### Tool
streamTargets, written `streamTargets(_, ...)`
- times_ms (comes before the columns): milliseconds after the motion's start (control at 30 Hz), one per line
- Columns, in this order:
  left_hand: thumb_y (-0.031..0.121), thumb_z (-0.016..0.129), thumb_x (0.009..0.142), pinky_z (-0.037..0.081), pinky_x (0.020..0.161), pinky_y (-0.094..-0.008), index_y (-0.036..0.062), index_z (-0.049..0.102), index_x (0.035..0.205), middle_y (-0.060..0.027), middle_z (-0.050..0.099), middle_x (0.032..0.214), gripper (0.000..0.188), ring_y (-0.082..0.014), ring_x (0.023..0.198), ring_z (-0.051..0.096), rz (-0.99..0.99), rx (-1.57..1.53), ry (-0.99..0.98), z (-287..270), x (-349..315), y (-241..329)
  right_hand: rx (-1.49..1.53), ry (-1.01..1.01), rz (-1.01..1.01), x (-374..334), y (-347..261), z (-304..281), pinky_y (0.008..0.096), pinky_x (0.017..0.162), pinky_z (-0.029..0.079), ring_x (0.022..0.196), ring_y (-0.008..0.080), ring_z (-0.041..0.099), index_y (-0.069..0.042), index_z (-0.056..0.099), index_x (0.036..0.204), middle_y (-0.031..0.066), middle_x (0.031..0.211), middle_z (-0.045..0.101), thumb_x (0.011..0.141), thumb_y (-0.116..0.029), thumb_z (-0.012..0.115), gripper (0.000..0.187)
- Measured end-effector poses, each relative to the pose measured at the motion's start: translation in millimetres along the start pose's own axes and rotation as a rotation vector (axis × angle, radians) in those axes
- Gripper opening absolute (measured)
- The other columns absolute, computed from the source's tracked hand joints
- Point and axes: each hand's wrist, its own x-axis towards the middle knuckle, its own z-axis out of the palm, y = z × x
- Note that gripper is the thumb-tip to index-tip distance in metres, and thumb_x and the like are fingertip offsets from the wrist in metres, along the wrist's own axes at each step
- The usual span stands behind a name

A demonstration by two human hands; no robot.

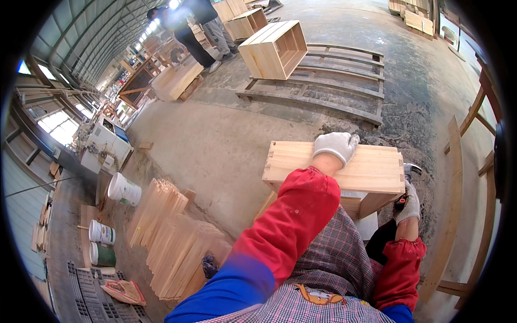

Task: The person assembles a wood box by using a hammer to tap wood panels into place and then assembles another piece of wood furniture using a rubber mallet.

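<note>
A pale wooden box with finger-jointed corners lies across in front of my lap, one long board facing up. My left hand, in a white knit glove, grips the far edge of that board, its fingers curled over. At the box's right end my gloved right hand is closed around a hammer. The metal hammer head shows just above that hand, beside the corner joint. Most of the handle is hidden by the hand.
Stacked wooden boards lie on the floor at my left, near white buckets. Ahead, an open wooden crate rests on a slatted pallet. Two people stand at the far left. Wooden framing runs along my right.
</note>
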Motion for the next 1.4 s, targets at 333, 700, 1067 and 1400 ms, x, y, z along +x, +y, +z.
streamTargets(333,0.040,0.052,0.088,0.050,0.077,-0.0436,0.0148,0.062,0.109,-0.0142,0.064,0.100,0.035,-0.0348,0.089,0.062,0.480,-0.078,0.127,17.2,9.9,-15.8,-0.468,-0.107,-0.336,-103.3,-104.4,27.5,0.0192,0.046,0.039,0.057,0.0057,0.049,-0.009,0.048,0.129,-0.0001,0.076,0.054,0.086,-0.017,0.062,0.046)
streamTargets(700,0.061,0.035,0.089,0.024,0.106,-0.0457,0.0091,0.041,0.137,-0.0117,0.045,0.138,0.071,-0.0271,0.127,0.040,0.251,0.236,-0.039,20.3,-4.1,37.3,-1.064,-0.496,-0.576,-144.7,-137.4,24.3,0.0275,0.069,0.049,0.075,0.0120,0.058,0.000,0.049,0.125,0.0067,0.086,0.060,0.084,-0.012,0.059,0.044)
streamTargets(1067,0.059,0.036,0.089,0.021,0.108,-0.0475,0.0088,0.039,0.138,-0.0119,0.042,0.140,0.070,-0.0268,0.130,0.036,0.255,0.232,-0.031,19.5,-8.8,34.1,-1.348,-0.515,-0.657,-133.0,-139.0,27.8,0.0356,0.073,0.048,0.073,0.0238,0.061,-0.002,0.051,0.120,0.0165,0.082,0.061,0.082,-0.011,0.060,0.040)
streamTargets(1400,0.058,0.037,0.089,0.022,0.107,-0.0505,0.0105,0.043,0.135,-0.0104,0.045,0.137,0.066,-0.0255,0.127,0.041,0.280,0.252,0.029,31.5,-6.0,40.3,-1.445,-0.454,-0.661,-134.0,-145.3,25.0,0.0327,0.070,0.048,0.074,0.0221,0.062,-0.004,0.055,0.114,0.0157,0.082,0.061,0.081,-0.011,0.060,0.033)
